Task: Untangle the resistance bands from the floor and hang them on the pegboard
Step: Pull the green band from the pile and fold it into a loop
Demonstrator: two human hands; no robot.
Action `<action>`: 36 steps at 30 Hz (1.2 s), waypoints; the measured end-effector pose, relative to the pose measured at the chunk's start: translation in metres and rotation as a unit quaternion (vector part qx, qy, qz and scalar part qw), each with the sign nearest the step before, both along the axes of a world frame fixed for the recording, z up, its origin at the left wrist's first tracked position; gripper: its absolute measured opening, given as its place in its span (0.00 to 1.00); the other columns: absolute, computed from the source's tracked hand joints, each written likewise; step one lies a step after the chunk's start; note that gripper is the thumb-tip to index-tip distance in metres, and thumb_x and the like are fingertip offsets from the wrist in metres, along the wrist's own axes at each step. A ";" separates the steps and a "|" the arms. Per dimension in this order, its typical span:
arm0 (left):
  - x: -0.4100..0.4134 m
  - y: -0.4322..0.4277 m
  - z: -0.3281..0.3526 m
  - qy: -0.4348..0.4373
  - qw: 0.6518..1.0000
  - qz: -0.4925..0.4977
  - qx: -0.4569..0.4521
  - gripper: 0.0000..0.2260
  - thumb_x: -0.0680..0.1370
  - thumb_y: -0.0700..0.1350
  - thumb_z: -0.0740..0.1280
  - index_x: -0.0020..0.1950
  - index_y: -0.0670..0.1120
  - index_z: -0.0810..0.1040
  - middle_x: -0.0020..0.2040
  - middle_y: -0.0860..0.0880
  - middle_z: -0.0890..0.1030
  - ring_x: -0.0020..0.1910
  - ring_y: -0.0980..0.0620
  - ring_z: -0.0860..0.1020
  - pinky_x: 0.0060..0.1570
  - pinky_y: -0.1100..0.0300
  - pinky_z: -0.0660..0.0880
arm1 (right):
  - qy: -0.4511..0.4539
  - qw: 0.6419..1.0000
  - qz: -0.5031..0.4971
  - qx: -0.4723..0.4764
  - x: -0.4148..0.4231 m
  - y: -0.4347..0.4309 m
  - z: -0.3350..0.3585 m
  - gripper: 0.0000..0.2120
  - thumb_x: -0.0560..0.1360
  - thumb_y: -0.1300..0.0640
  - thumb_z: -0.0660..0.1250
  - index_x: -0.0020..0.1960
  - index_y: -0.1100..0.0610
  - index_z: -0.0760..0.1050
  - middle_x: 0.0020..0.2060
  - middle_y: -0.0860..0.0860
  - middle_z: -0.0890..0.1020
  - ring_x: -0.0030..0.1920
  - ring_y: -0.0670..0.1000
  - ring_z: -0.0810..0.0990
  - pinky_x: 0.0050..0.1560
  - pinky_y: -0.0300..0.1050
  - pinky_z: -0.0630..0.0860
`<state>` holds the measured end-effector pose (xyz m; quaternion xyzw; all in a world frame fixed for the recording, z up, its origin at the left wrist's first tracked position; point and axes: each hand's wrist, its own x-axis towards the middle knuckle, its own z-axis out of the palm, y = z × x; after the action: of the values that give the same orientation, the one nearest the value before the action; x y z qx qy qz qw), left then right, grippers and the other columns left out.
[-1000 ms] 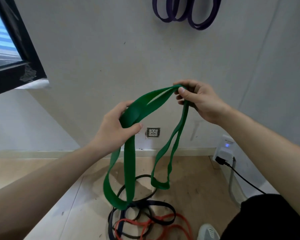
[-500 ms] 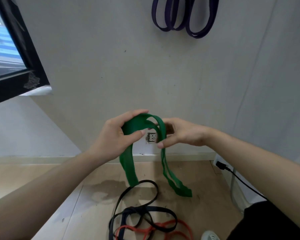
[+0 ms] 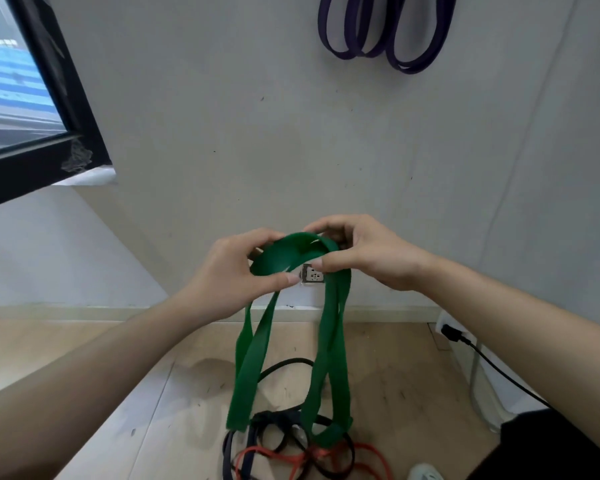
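While our left hand [image 3: 236, 271] and right hand [image 3: 364, 258] pinch the folded top of the wide flat green rubber band [image 3: 250, 368], thumbs in front, its loops dangle. Thin black and red rubber bands [image 3: 278, 419] sit tangled below us. Dark purple bands [image 3: 409, 69] already hang on the pale wall [image 3: 291, 133], so we're maybe halfway.

Plain room set up as a little workout corner, I'd say

Bare grey-white wall [image 3: 222, 98] with purple bands [image 3: 409, 69] hanging up high and a tangle of red and black bands [image 3: 281, 441] lying on the wood-look floor [image 3: 84, 341], so it's exercise gear territory. The rest is ordinary indoor stuff: a black-framed window [image 3: 65, 84] on the left, a pale baseboard [image 3: 118, 313], a wall socket [image 3: 313, 274] low down, and a black plug [image 3: 449, 332] with its cable low on the right.
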<state>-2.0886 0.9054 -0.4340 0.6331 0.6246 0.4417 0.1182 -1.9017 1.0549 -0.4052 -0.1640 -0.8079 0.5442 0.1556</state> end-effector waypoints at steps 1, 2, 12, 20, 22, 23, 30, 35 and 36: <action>-0.001 -0.001 0.000 0.007 1.000 -0.001 -0.010 0.15 0.71 0.49 0.79 0.55 0.54 0.83 0.44 0.58 0.84 0.44 0.57 0.81 0.43 0.68 0.74 | 0.001 1.000 0.001 -0.005 0.001 0.000 0.000 0.18 0.71 0.63 0.75 0.59 0.54 0.81 0.52 0.69 0.81 0.47 0.59 0.82 0.56 0.63 0.79; -0.003 -0.002 0.001 0.001 1.000 -0.007 -0.019 0.14 0.71 0.48 0.79 0.54 0.54 0.83 0.43 0.56 0.84 0.41 0.58 0.80 0.41 0.71 0.72 | 0.003 1.000 0.000 -0.012 0.002 0.001 0.000 0.18 0.71 0.65 0.75 0.59 0.55 0.80 0.52 0.70 0.80 0.47 0.59 0.82 0.55 0.59 0.80; -0.006 -0.008 0.007 0.012 0.989 0.107 0.106 0.09 0.71 0.36 0.78 0.43 0.48 0.81 0.41 0.56 0.82 0.38 0.57 0.82 0.35 0.71 0.75 | 0.017 0.999 0.028 -0.035 0.004 0.000 0.000 0.19 0.74 0.67 0.72 0.64 0.59 0.77 0.54 0.69 0.81 0.49 0.62 0.81 0.56 0.59 0.80; 0.003 -0.006 -0.013 -0.036 0.997 0.011 -0.073 0.09 0.72 0.46 0.78 0.49 0.51 0.81 0.49 0.55 0.84 0.51 0.55 0.83 0.49 0.50 0.83 | 0.066 0.997 0.001 -0.028 0.006 -0.001 0.003 0.14 0.75 0.66 0.72 0.60 0.58 0.81 0.46 0.51 0.83 0.45 0.45 0.81 0.45 0.37 0.77; 0.006 -0.005 -0.014 -0.090 0.993 0.022 -0.074 0.17 0.69 0.52 0.79 0.52 0.51 0.78 0.52 0.54 0.82 0.53 0.55 0.82 0.50 0.49 0.83 | 0.062 0.998 0.009 -0.022 0.007 -0.002 0.004 0.14 0.76 0.66 0.71 0.61 0.59 0.80 0.46 0.50 0.84 0.45 0.44 0.81 0.45 0.36 0.77; 0.009 -0.004 -0.015 -0.107 0.990 0.017 -0.088 0.22 0.67 0.56 0.79 0.56 0.52 0.77 0.55 0.54 0.81 0.56 0.55 0.81 0.53 0.49 0.83 | 0.062 0.998 0.017 -0.021 0.007 -0.002 0.004 0.14 0.76 0.66 0.71 0.61 0.59 0.80 0.47 0.50 0.84 0.46 0.44 0.82 0.45 0.36 0.77; 0.032 0.006 -0.021 -0.108 0.990 -0.012 -0.086 0.24 0.71 0.49 0.78 0.64 0.56 0.73 0.51 0.55 0.82 0.53 0.60 0.81 0.55 0.61 0.77 | 0.102 0.994 0.038 -0.015 0.006 -0.001 0.011 0.15 0.75 0.62 0.72 0.61 0.55 0.80 0.51 0.52 0.85 0.49 0.47 0.83 0.47 0.38 0.78; 0.029 0.006 -0.015 -0.095 0.995 0.035 -0.002 0.20 0.74 0.38 0.75 0.62 0.53 0.75 0.47 0.50 0.82 0.48 0.52 0.82 0.52 0.53 0.80 | 0.139 0.990 -0.013 -0.027 0.013 0.012 0.015 0.14 0.75 0.61 0.72 0.60 0.58 0.79 0.44 0.49 0.84 0.41 0.48 0.80 0.45 0.41 0.78; 0.028 0.005 -0.014 -0.098 0.994 0.047 0.010 0.21 0.73 0.38 0.75 0.62 0.54 0.75 0.47 0.51 0.82 0.47 0.50 0.82 0.52 0.52 0.80 | 0.139 0.990 -0.022 -0.029 0.014 0.014 0.015 0.15 0.75 0.61 0.72 0.61 0.59 0.79 0.44 0.50 0.84 0.41 0.48 0.80 0.46 0.42 0.78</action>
<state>-2.0605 0.9104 -0.4478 0.5576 0.6347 0.5131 0.1520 -1.8875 1.0693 -0.3901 -0.1091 -0.7587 0.5810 0.2739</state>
